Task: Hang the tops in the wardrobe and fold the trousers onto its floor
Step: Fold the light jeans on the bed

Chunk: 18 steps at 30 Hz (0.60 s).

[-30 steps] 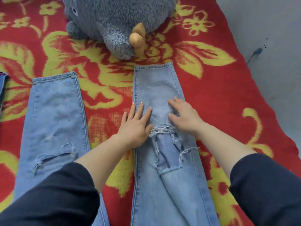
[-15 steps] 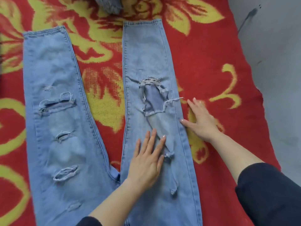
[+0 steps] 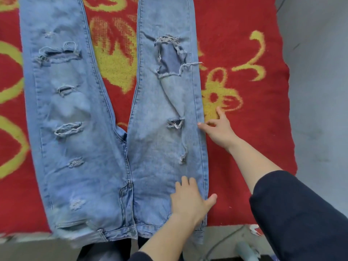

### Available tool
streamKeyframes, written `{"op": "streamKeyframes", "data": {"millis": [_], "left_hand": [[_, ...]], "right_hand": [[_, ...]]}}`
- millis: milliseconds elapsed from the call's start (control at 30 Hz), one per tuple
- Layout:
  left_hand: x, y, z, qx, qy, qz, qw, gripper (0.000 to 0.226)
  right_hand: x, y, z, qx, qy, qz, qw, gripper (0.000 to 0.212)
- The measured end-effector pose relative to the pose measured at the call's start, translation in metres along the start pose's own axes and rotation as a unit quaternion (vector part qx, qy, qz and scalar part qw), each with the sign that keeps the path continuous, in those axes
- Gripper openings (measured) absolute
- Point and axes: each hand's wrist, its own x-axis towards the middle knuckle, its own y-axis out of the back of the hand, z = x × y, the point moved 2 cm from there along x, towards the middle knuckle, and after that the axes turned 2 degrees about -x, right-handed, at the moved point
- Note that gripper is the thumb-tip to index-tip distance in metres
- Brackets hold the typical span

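The jeans (image 3: 105,166) lie flat, front side up, on the red blanket (image 3: 235,25) with yellow flowers. The waistband (image 3: 116,234) is nearest to you, and the 2 legs run away from you in a narrow V.

Your left hand (image 3: 190,200) rests palm down on the hip part of the leg at your right side, with the thumb reaching over the outer seam. Your right hand (image 3: 218,127) is further up, just beside the same seam. Its thumb tip touches the edge of the denim, its index finger lies straight on the blanket, and it holds nothing.

I judge the denim to be rather heavy and a little stiff, not slippery, so it should keep a fold well. The ripped holes (image 3: 171,57) are weak places with loose threads, and a finger can catch there. It is better to take hold at the outer seam and at the waistband, where the cloth is double, to bring 1 leg over the other.

Count: 1 pair of jeans, 2 legs, 1 blanket, 2 hands. No top and no wardrobe show in this view.
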Motion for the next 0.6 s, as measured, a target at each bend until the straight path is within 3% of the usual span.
{"op": "streamKeyframes", "data": {"millis": [133,267,367,467,600], "left_hand": [[-0.001,-0.008,0.003,0.025,0.013,0.010,1.000,0.040],[-0.003,0.012,-0.013,-0.127,0.011,-0.013,0.992,0.012],[-0.017,0.041,-0.049,-0.289,-0.009,-0.049,0.956,0.015],[-0.041,0.075,-0.094,-0.419,-0.029,-0.071,0.905,0.006],[-0.065,0.118,-0.177,-0.526,0.022,0.004,0.850,0.031]], "right_hand": [[-0.015,-0.009,-0.012,-0.015,-0.011,0.010,1.000,0.016],[-0.026,-0.013,-0.032,0.019,-0.024,0.079,0.996,0.014],[-0.038,-0.018,-0.063,0.134,-0.038,0.089,0.986,0.003],[-0.042,-0.030,-0.107,0.183,-0.031,0.064,0.981,0.011],[-0.049,-0.060,-0.189,0.176,0.012,0.091,0.980,0.013]]}}
